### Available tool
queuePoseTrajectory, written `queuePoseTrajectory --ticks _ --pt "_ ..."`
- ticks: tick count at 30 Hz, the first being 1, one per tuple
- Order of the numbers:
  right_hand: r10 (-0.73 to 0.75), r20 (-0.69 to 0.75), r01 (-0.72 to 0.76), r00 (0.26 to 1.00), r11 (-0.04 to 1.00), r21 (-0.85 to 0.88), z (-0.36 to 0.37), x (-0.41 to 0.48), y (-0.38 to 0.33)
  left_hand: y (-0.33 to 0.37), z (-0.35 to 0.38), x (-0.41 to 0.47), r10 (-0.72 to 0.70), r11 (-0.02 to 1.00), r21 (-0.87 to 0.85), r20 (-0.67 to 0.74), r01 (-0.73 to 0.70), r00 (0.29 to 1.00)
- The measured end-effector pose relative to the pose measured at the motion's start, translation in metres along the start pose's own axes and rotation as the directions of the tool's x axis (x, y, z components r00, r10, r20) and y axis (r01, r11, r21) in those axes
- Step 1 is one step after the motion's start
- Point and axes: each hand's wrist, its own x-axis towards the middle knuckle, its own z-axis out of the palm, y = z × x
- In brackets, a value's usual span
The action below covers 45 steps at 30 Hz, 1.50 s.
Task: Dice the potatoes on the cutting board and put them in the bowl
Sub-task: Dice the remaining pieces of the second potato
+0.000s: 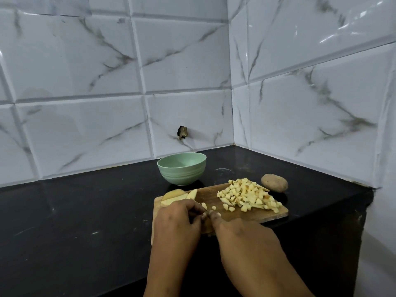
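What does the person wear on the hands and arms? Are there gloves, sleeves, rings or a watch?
Nothing that shows. The left hand and the right hand are bare, without gloves, and no ring is visible. Both forearms are uncovered down to the lower edge of the picture: no sleeve, watch or bracelet is in view.

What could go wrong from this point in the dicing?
1. The left hand has its curled fingertips right beside the knife held by the right hand; a nick looks possible.
2. The diced pile reaches the cutting board edge, so cubes may spill onto the counter before reaching the bowl.
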Motion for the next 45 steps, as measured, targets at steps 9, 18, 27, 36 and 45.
queuePoseTrajectory --ticks 9,18,27,36,45 --pt "0.214 -0.080 -0.208 0.974 0.975 0.083 -0.006 -0.019 0.003 -0.003 0.002 0.000 0.007 1.000 0.015 -0.003 -0.007 1.000" --pt "0.208 -0.185 -0.206 0.961 0.978 0.030 0.004 -0.005 -0.008 -0.006 0.005 0.000 0.019 1.000 0.011 -0.037 -0.018 0.999" --pt "0.278 -0.335 -0.219 0.900 0.954 0.204 0.001 -0.023 0.008 -0.005 0.006 0.007 -0.026 0.988 0.146 -0.092 0.040 0.995" --pt "0.222 -0.322 -0.153 0.920 0.962 0.227 -0.004 -0.030 0.009 -0.016 0.014 0.012 0.026 0.949 0.313 -0.015 -0.020 1.000" --pt "0.255 -0.321 -0.216 0.912 0.964 0.153 -0.003 -0.016 0.025 -0.006 0.012 0.009 -0.163 0.908 0.396 0.033 0.137 0.986"
